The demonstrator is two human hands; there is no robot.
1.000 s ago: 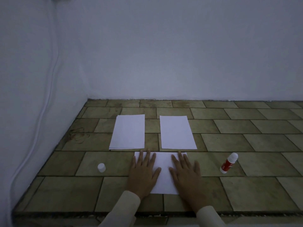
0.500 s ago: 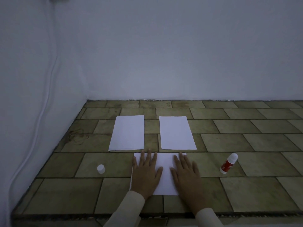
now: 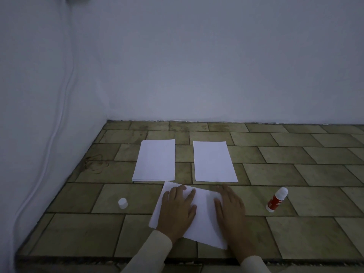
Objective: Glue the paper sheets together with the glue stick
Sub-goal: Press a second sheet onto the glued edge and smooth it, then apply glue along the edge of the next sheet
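A white paper sheet lies skewed on the tiled surface near the front edge. My left hand lies flat on its left part and my right hand flat on its right part, fingers straight. Behind it lie two more white stacks: a left paper stack and a right paper sheet. The red and white glue stick lies uncapped on the tiles to the right of my hands. Its white cap stands to the left.
The tiled surface ends at white walls behind and to the left. A white cable runs down the left wall. The surface's front edge runs just below my wrists.
The near sheet has turned clockwise under my hands, its far left corner swinging out to the left. Both hands stayed flat on it.
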